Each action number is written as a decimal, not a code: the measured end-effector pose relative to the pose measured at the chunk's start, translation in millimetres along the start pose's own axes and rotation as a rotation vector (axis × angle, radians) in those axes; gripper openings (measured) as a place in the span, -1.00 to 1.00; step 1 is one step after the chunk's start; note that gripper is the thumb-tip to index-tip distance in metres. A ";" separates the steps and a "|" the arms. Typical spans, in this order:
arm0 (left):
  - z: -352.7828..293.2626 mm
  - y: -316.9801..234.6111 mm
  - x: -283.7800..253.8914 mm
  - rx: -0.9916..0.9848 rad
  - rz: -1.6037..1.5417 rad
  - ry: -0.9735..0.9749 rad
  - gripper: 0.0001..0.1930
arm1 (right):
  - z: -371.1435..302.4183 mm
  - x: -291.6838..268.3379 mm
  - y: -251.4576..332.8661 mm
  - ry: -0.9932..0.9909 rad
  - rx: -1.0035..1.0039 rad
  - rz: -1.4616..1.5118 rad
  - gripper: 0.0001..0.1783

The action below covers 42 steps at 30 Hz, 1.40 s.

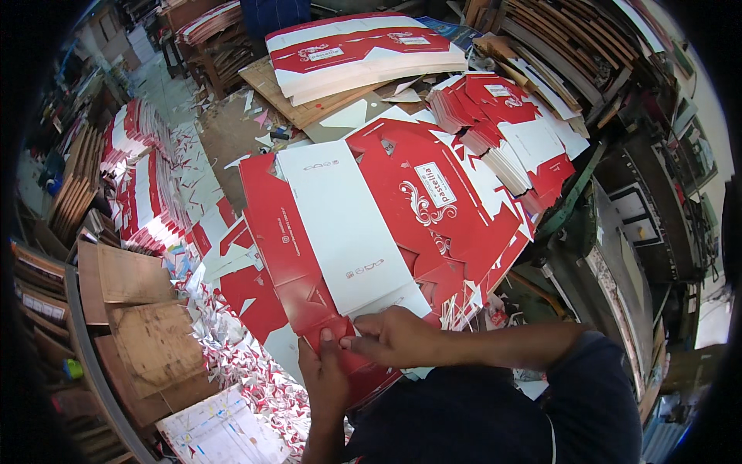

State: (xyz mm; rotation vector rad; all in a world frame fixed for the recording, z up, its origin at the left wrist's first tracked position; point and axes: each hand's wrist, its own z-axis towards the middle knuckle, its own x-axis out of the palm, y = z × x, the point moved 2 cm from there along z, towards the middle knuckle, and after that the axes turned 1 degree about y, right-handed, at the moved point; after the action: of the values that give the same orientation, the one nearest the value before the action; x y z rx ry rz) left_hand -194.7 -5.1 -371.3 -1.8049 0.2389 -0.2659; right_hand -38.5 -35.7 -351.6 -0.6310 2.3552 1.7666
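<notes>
A die-cut cardboard box blank (352, 224), red with a wide white panel, lies slantwise in front of me over other printed cardboard. My left hand (325, 377) grips its near red end, thumb on top and fingers underneath. At the same end my right hand (396, 338) pinches the card beside the left thumb; its fingertips are partly hidden. Under and to the right of the blank lies a red printed cardboard piece (421, 185) with a white label and swirls. Loose red-and-white offcuts (460, 309) cluster near my right forearm.
Stacked cut red blanks (502, 127) stand at the back right. A pile of printed sheets (371, 58) rests on a wooden board (278, 97). Paper scraps (259, 390) heap at the left, next to wooden boards (154, 348). A metal machine (618, 271) stands right.
</notes>
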 end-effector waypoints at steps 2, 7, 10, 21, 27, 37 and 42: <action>2.9 9.3 -0.6 -0.043 -0.137 0.006 -0.63 | -2.7 6.0 6.7 -0.088 -0.273 -0.222 -0.62; 6.0 8.2 -8.3 -0.153 -0.228 0.012 -0.65 | -10.4 20.6 20.0 -0.167 -0.444 -0.093 -0.80; 8.1 8.6 -11.0 -0.163 -0.285 0.036 -0.62 | -15.0 1.2 2.1 -0.350 -0.352 0.181 -0.82; -3.3 17.4 -17.3 -0.233 -0.530 0.097 -0.54 | -18.8 -5.4 3.1 -0.234 -0.203 0.285 -0.78; -30.6 17.7 4.3 -0.286 -0.896 -0.231 -0.47 | -15.3 23.7 71.6 0.135 -0.789 -0.215 -0.54; -12.6 45.0 6.9 -0.206 -0.930 -0.004 -0.42 | 47.1 -18.0 -14.3 -0.686 -0.595 -0.464 -0.89; -33.9 59.7 15.8 -0.281 -1.136 -0.011 -0.50 | 50.4 -9.7 -17.6 -0.707 -0.514 -0.520 -0.85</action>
State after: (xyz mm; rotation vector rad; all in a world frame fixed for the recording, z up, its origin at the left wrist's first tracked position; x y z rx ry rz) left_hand -191.4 -55.8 -420.1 -2.0482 -0.8331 -1.0485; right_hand -29.8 10.2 -379.3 -0.4887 1.1639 1.9042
